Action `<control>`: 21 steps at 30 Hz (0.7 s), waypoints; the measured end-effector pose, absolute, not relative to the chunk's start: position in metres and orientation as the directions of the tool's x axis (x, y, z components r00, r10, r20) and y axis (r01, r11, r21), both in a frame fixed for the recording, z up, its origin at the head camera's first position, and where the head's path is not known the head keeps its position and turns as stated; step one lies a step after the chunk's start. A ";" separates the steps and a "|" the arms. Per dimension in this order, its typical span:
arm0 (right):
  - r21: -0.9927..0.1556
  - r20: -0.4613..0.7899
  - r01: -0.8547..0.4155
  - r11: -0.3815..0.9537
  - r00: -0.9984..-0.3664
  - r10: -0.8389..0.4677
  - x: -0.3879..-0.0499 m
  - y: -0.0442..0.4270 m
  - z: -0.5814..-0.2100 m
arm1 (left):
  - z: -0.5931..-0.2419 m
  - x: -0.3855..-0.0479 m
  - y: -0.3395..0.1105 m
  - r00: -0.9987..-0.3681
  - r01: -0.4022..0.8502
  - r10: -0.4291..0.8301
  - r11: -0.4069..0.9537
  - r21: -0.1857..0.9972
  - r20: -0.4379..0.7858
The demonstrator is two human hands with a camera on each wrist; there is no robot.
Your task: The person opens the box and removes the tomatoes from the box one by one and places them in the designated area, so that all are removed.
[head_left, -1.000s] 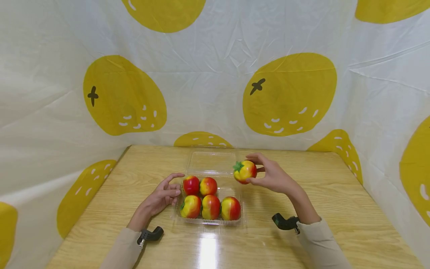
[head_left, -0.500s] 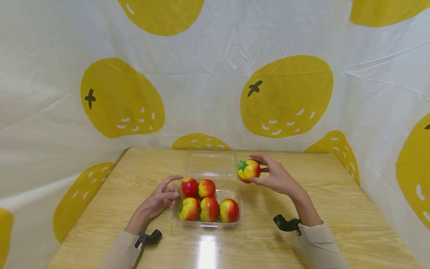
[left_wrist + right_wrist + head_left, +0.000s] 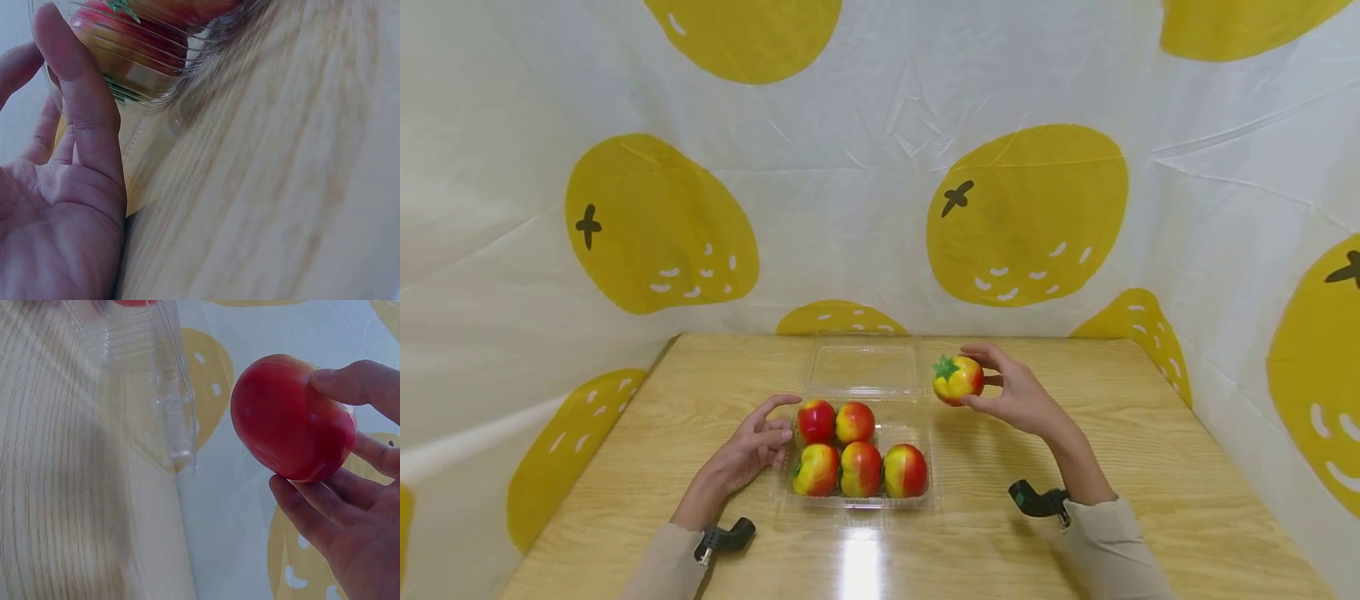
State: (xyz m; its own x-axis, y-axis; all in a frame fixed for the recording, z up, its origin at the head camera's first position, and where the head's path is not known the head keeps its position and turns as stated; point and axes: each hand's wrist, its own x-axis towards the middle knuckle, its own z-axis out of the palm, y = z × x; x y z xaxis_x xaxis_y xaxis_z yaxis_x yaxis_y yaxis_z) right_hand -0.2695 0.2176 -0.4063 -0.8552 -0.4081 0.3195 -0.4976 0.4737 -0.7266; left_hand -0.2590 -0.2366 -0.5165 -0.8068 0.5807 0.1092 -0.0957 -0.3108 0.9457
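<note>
In the head view, my right hand (image 3: 1018,396) holds a shiny red-and-yellow fruit (image 3: 958,380) with a green leafy crown, between thumb and fingers, above the table. Its red side (image 3: 290,419) faces the right wrist camera. Left of it lies a clear plastic clamshell box (image 3: 859,502), lid folded back. Several similar fruits sit inside in two rows, among them a redder one (image 3: 816,422); the back-right spot is bare. My left hand (image 3: 748,450) is at the box's left side, fingers relaxed, thumb (image 3: 81,81) against the clear wall in the left wrist view.
The clear lid (image 3: 863,369) lies flat behind the box on the wooden table (image 3: 985,517). A white curtain (image 3: 842,225) with yellow fruit prints encloses the back and sides. Black wrist-camera mounts (image 3: 1037,498) stick out from both forearms.
My right hand has moved a little to the right, carrying the fruit away from the box. The left hand stays at the box's left side. The head view has shifted slightly.
</note>
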 end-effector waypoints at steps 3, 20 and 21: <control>-0.730 0.322 -0.493 0.473 -0.859 -0.398 -0.270 0.219 -0.408 | -0.516 -0.259 -0.237 -0.808 -0.106 0.580 -0.312 0.944 0.100; -0.760 0.297 -0.433 0.484 -0.894 -0.335 -0.278 0.229 -0.417 | -0.519 -0.259 -0.238 -0.808 -0.109 0.579 -0.325 0.939 0.106; -0.760 0.295 -0.432 0.485 -0.895 -0.334 -0.279 0.230 -0.418 | -0.519 -0.258 -0.238 -0.808 -0.109 0.580 -0.326 0.939 0.107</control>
